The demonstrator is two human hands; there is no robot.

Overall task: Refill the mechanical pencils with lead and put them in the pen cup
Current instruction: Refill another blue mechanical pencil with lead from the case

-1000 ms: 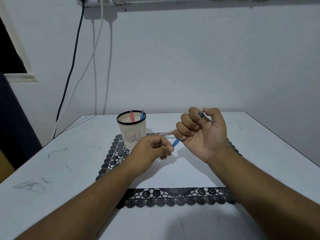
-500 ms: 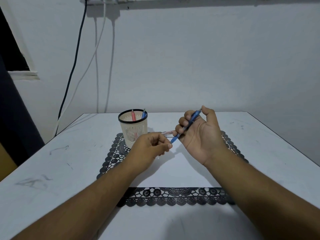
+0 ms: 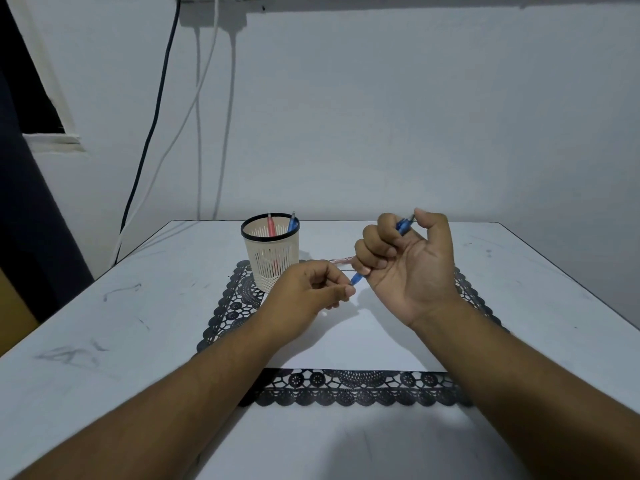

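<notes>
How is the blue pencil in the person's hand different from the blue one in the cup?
The held blue pencil lies slanted in the right hand, fingers curled round it and thumb at its top end; the blue pencil in the cup leans against the rim of the pen cup, touched by no hand. The held one shows both ends; the cup one shows only its top. Both are blue.

Two bare forearms reach in from the bottom of the view, uncovered as far as the frame shows. The left hand (image 3: 311, 289) and right hand (image 3: 410, 268) show no rings, watch or gloves.
</notes>
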